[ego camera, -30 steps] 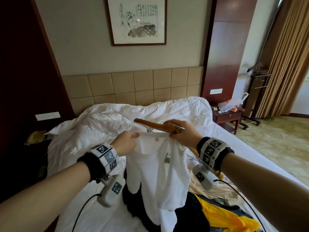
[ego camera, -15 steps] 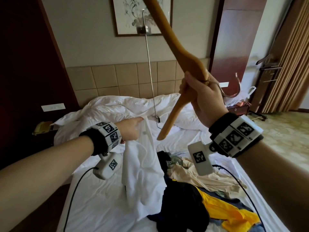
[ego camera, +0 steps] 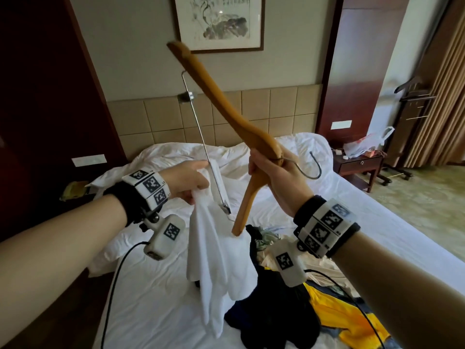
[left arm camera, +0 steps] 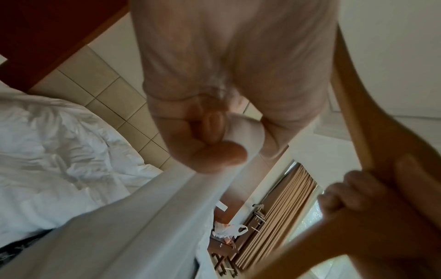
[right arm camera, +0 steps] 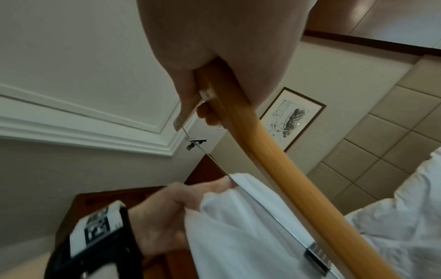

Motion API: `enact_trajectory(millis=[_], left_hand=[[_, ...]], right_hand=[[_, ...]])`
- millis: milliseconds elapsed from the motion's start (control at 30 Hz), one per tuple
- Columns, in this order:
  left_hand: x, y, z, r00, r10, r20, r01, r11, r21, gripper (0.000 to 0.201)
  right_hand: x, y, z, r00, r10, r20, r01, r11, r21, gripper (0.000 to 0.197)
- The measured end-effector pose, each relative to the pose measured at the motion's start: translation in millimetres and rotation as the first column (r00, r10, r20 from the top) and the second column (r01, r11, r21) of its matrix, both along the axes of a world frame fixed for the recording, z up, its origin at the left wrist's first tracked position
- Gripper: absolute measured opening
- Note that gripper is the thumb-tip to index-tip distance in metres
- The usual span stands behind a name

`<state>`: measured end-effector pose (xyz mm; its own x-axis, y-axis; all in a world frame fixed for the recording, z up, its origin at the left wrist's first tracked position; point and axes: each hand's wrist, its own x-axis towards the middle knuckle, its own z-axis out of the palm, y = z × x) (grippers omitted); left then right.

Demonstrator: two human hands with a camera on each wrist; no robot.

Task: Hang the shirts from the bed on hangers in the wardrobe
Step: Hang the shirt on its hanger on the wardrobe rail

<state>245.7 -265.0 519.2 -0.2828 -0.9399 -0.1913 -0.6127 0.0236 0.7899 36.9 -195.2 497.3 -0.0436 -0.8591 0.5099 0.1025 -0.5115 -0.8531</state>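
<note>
A white shirt [ego camera: 214, 258] hangs over the bed, bunched at its top in my left hand [ego camera: 187, 181], whose fingers pinch the cloth [left arm camera: 167, 217]. My right hand [ego camera: 275, 177] grips a wooden hanger [ego camera: 221, 107] at its middle, next to the metal hook [ego camera: 310, 170]. The hanger stands tilted, one arm up toward the picture, the other arm's tip [ego camera: 236, 231] touching the shirt. Its metal clip bar [ego camera: 201, 137] runs down past my left hand. The same hanger [right arm camera: 274, 160] crosses the right wrist view above the shirt [right arm camera: 238, 226].
A heap of dark, yellow and beige clothes [ego camera: 302, 311] lies on the white bed [ego camera: 156, 298] below my right wrist. A crumpled duvet [ego camera: 226, 157] lies at the headboard. A nightstand [ego camera: 357, 167] with a plastic bag and a valet stand [ego camera: 412, 102] are at the right.
My right hand pulled the hanger out of the shirt and swung it up on end; it has now lowered slightly. The shirt now hangs from my left hand alone.
</note>
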Motion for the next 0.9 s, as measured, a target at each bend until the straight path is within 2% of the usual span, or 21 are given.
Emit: enact_trajectory(millis=[167,300,367,467,567,767,900], left_hand=[[8.9,-5.8,0.8,0.995,0.095,-0.038,-0.095,0.996,-0.001,0.064],[13.1,-7.2,1.1,0.991,0.135,0.003,-0.134,0.988,-0.076,0.043],[20.9,-9.3,-3.6,0.985,0.163,0.051,-0.157,0.982,-0.104,0.035],[33.0,-9.5,-14.8,0.969,0.212,0.126,-0.195,0.972,-0.131,0.060],[33.3,-7.4,-19.2,0.970,0.176,0.166,-0.155,0.979,-0.134,0.066],[28.5,-9.2,-13.3,0.970,0.115,0.215,-0.086,0.987,-0.136,0.071],[24.5,-8.3,-14.3,0.980,0.042,0.192,-0.023,0.995,-0.096,0.074]], right_hand=[[1.8,2.7,-19.0,0.997,-0.002,-0.081,0.004,1.000,0.031,0.009],[0.6,2.8,-20.7,0.993,0.018,-0.113,-0.015,0.999,0.035,0.013],[-4.9,3.3,-23.3,0.996,0.017,-0.083,-0.012,0.998,0.057,0.011],[-16.3,4.9,-19.5,0.995,0.043,0.093,-0.056,0.989,0.140,0.004],[-26.4,7.2,-9.6,0.970,0.092,0.224,-0.133,0.975,0.180,0.013],[-28.7,19.2,9.8,0.942,0.217,0.255,-0.245,0.966,0.081,0.018],[-24.4,21.0,13.7,0.929,0.291,0.228,-0.307,0.951,0.040,0.011]])
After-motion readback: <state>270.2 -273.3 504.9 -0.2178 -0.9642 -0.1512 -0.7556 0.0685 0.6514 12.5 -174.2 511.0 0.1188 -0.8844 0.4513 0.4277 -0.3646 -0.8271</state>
